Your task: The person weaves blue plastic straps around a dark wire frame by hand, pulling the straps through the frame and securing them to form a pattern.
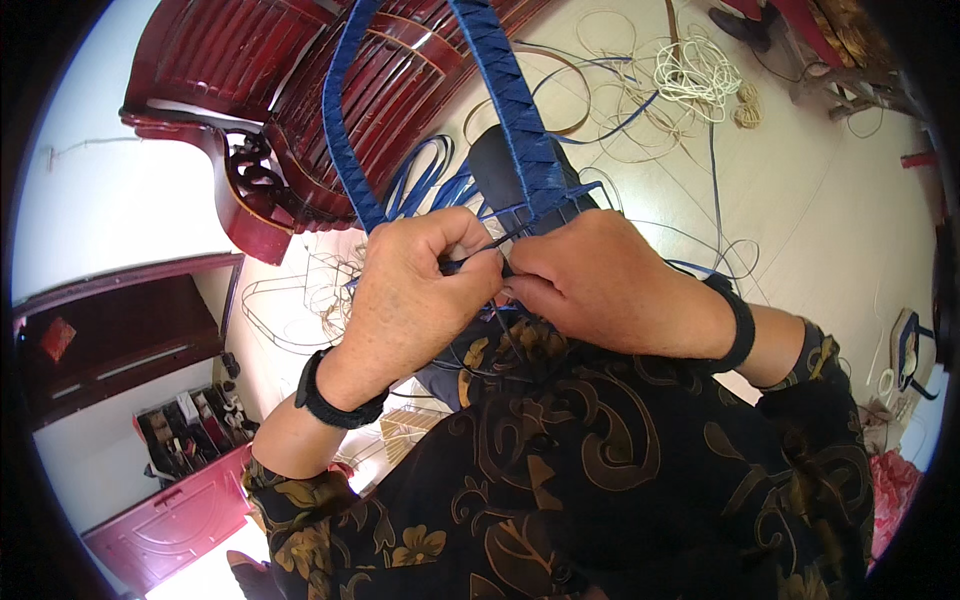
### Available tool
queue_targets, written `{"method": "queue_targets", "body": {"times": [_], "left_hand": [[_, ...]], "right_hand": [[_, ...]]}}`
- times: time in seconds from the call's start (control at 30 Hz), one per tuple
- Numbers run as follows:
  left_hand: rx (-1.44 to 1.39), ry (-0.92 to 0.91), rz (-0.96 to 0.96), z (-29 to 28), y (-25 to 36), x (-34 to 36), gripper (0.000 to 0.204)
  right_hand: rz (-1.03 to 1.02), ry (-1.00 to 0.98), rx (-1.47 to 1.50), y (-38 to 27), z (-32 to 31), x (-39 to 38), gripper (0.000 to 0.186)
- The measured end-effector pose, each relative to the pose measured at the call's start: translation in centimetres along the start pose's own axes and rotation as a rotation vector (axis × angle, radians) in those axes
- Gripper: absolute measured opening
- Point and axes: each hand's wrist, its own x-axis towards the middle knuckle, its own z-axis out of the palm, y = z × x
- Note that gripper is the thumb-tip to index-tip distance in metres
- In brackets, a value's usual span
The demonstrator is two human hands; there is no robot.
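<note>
My left hand (405, 290) is closed, thumb and forefinger pinching a thin dark strip (508, 237). Knuckles up, my right hand (610, 285) is closed too, its fingertips meeting the left ones on the same strip; the exact grip is partly hidden. Just beyond my hands rises a tall looped frame wrapped in blue strip, with a thick right side (510, 100) and a thinner left side (345, 140). Its lower end, crossed by several dark strands, lies right at my fingers. More loose strands hang below my hands, over my lap.
A dark red wooden bench (290, 110) stands at the far left. Blue strips (430, 175) lie before it. A pale cord coil (697, 80) and loose wires spread over the tiled floor. A sandal (905, 345) is at right, a shoe rack (195, 435) at lower left.
</note>
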Motion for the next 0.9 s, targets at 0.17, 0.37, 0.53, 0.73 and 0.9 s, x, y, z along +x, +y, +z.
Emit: {"method": "queue_targets", "body": {"times": [0.17, 0.37, 0.53, 0.73, 0.9], "left_hand": [[0.091, 0.198, 0.062, 1.3, -1.1, -2.2, 0.009], [0.109, 0.293, 0.138, 1.8, -1.2, -3.9, 0.007], [-0.02, 0.465, 0.232, 3.0, -2.3, -4.9, 0.007], [-0.051, 0.668, 0.417, 5.1, -3.3, -4.8, 0.011], [-0.104, 0.663, 0.389, 5.4, -4.3, -4.2, 0.015]], "right_hand": [[0.097, 0.386, -0.029, 1.5, -2.0, -0.2, 0.04], [0.179, 0.188, 0.422, 4.7, 0.1, 1.4, 0.042], [0.182, 0.188, 0.523, 4.2, 1.2, 1.3, 0.034], [0.205, 0.202, 0.701, 4.2, 1.5, 0.6, 0.035], [0.097, 0.264, 0.431, 3.0, 1.2, -0.1, 0.057]]}}
